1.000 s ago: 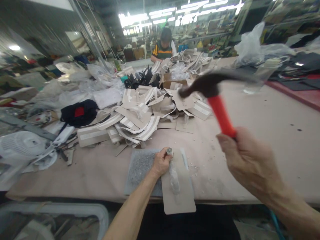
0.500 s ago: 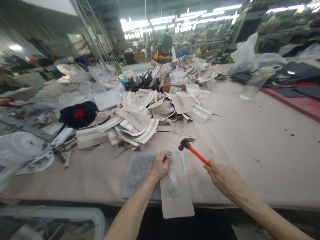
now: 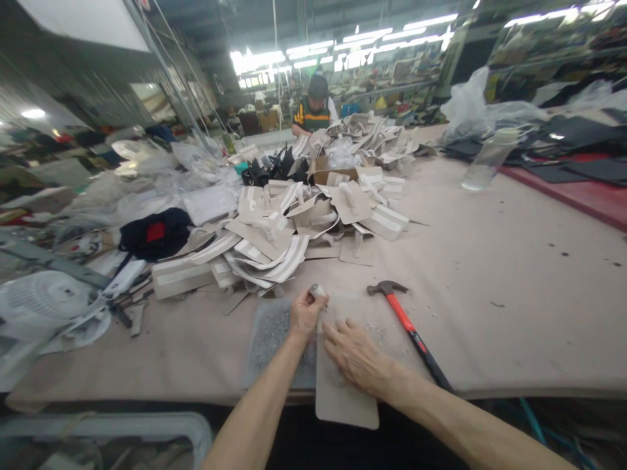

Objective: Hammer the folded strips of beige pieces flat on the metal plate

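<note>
Between the fingers of my left hand (image 3: 305, 314) is a short round metal-topped cylinder (image 3: 317, 290), held at the far end of a beige panel (image 3: 345, 406). My right hand (image 3: 353, 351) is closed over the middle of that panel, fingers bent round the plastic-wrapped handle area, which the hand mostly hides. Under the panel's left side lies a grey, scuffed pad (image 3: 268, 339). A claw hammer (image 3: 405, 320) with a red and black handle rests on the table to the right of my right hand, untouched.
A heap of beige panels with handles (image 3: 274, 235) lies beyond my hands. A white fan (image 3: 46, 300) stands at left, a clear bottle (image 3: 490, 160) at back right. A grey bin (image 3: 191, 424) sits below the table edge. Another person (image 3: 316, 108) is across the table.
My right hand has let go of the hammer, now lying on the table, and has moved left onto the beige panel. My left hand still holds the cylinder, slightly further left.
</note>
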{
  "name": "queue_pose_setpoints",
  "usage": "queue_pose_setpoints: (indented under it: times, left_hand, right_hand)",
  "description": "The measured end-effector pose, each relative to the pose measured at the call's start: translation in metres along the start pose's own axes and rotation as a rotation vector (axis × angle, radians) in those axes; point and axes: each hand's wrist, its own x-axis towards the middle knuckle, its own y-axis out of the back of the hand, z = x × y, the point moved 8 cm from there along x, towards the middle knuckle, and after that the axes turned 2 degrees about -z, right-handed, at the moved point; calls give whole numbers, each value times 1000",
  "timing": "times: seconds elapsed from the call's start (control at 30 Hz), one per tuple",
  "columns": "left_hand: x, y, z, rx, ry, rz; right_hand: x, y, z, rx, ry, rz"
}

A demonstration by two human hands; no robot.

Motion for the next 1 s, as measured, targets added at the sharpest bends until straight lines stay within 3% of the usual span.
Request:
queue_pose_setpoints:
  times: [0.13,0.2,0.27,0.33,0.53,0.67,0.77,0.87,1.0]
  left_hand:
    - [0,28,59,-57,-164,166]
    - [-4,33,86,-32,-251,170]
    - [-7,28,95,11,-260,112]
    - [-11,17,81,37,-197,34]
    - [-21,-13,6,53,-11,-119]
    - [-24,-16,-7,126,-23,-176]
    - [-24,-14,-6,156,-47,-204]
    - [-25,-14,-7,182,-62,-234]
    - [-27,-16,-7,211,-71,-247]
  right_hand:
    - [-1,8,38,-13,-349,-81]
    - [-9,7,55,82,-520,-113]
    - [-18,0,61,225,-629,-113]
    - [-23,-11,57,356,-681,-94]
    - [-29,-38,32,577,-765,-71]
    - [-30,-40,26,677,-768,-27]
    - [-40,-35,42,728,-771,92]
    - [-66,-29,77,554,-862,209]
    - [-99,-36,115,103,-950,55]
